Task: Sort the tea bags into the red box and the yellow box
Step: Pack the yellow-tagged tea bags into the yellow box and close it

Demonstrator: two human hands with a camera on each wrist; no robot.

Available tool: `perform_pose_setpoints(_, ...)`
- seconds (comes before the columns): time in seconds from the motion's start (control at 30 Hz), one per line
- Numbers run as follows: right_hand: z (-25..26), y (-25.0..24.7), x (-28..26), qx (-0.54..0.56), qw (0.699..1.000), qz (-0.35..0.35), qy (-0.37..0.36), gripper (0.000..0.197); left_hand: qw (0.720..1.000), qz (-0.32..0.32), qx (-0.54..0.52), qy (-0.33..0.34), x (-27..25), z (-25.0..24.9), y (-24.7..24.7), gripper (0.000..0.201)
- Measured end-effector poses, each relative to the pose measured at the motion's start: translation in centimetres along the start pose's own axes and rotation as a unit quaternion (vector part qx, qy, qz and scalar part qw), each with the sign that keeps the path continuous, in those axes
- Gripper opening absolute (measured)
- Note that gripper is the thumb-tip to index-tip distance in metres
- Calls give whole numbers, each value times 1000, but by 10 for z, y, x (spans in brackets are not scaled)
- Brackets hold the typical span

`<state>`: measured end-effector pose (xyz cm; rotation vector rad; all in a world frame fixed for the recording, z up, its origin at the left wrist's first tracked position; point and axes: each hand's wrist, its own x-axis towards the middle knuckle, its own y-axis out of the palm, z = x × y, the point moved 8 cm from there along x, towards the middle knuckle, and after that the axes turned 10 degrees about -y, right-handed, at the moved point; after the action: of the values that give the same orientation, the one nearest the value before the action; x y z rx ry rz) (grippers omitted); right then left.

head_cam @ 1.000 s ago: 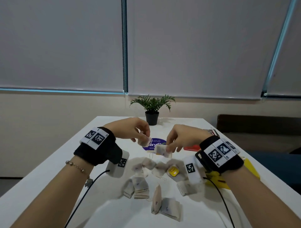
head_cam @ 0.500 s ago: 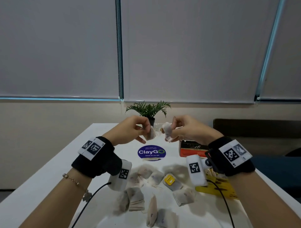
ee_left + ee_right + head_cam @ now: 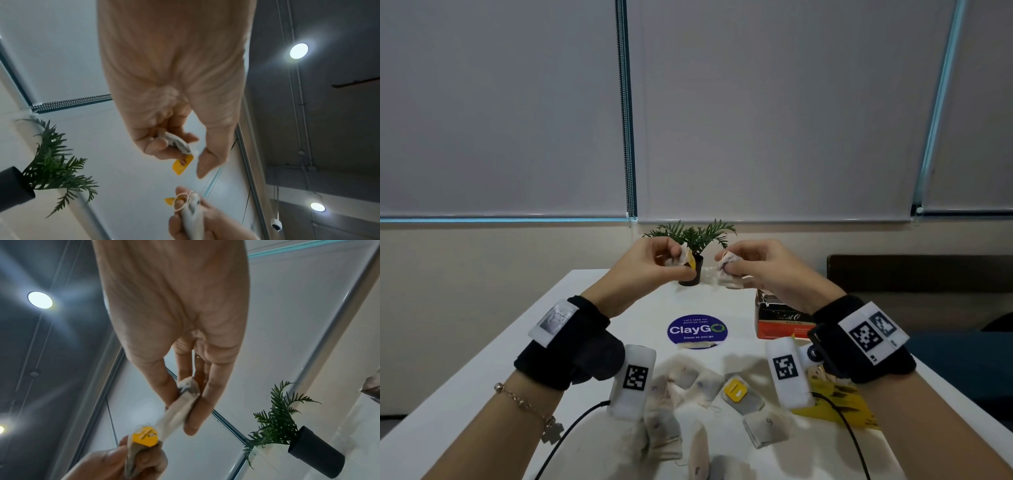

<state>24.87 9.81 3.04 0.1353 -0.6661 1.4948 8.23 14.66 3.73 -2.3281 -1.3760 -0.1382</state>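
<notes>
Above the white table (image 3: pixel 599 308), each hand's fingers pinch a crumpled, soft paper tea bag.

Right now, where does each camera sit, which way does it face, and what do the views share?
Head: worn high, looks forward and down at the white table; both forearms, left hand and right hand show.
Left wrist: looks up along the left hand's palm at its yellow-tagged paper tea bag.
Right wrist: looks up along the right hand at its crumpled paper tea bag.
Shared: all three show the green potted plant.
</notes>
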Motion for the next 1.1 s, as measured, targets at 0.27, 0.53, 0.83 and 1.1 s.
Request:
perform_pose_setpoints(0.27, 5, 5, 8, -24, 1000, -8, -19, 24, 999, -24, -31, 7, 3, -2, -5, 10)
perform_pose_setpoints(0.53, 21, -7, 8, -159, 981, -80, -71, 3, 1000, -30, -6, -7, 1, -3, -5, 7)
perform_pose_setpoints(0.83, 38, -8, -3, -202, 961, -153, -107, 14, 989, -133, 67, -8, -3, -2, -13, 13)
perform_pose_setpoints(1.1, 49, 7, -5, -303, 917, -180, -184, 21, 991, -111, 71, -24, -5, -3, 4, 13)
